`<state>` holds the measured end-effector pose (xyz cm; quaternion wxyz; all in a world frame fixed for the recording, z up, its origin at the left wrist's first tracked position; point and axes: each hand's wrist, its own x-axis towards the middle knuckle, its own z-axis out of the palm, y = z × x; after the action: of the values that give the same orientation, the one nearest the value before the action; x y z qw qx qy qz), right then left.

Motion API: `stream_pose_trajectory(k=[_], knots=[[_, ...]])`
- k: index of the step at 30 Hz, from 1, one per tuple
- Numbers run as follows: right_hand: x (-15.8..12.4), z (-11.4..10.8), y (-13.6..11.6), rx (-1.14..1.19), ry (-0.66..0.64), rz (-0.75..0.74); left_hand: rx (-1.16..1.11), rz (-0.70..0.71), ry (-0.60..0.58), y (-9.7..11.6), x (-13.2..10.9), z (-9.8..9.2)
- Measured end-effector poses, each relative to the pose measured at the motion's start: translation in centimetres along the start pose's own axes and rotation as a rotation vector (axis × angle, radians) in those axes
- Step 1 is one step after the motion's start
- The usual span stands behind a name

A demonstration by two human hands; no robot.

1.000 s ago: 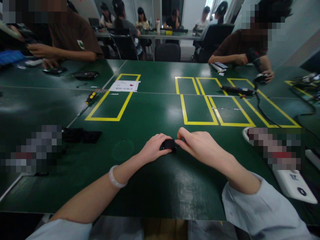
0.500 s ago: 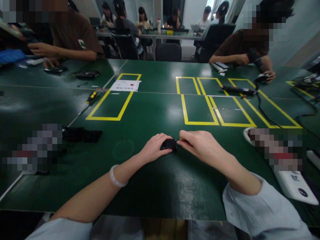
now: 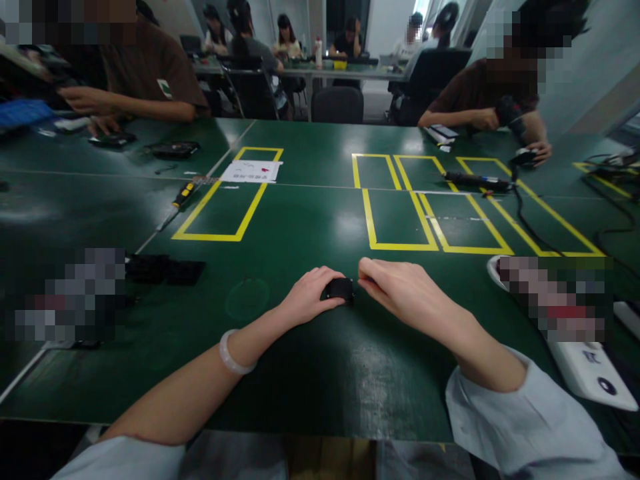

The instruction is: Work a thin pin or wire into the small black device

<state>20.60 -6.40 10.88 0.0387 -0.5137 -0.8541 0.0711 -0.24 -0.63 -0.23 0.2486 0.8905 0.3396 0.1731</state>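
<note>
Gripping a black piece, left hand stays; closed right hand has edged away.

Here it is, the small black part, clasped in my left hand, left end tucked out of sight, right end poking free! What shows is dark and blocky, tiny pale dots at its edges, low over the green tabletop; resting or raised, I can't tell.
</note>
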Motion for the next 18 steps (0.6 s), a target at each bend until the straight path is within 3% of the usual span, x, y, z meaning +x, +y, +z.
stream_pose_trajectory(k=[7,18], knots=[[0.27,-0.26,-0.39,-0.123,-0.037,0.084,-0.008,-0.012,0.0,0.05,-0.01,-0.12],[0.02,-0.18,-0.39,-0.025,0.004,-0.003,-0.013,0.001,0.008,0.05,0.05,-0.1]])
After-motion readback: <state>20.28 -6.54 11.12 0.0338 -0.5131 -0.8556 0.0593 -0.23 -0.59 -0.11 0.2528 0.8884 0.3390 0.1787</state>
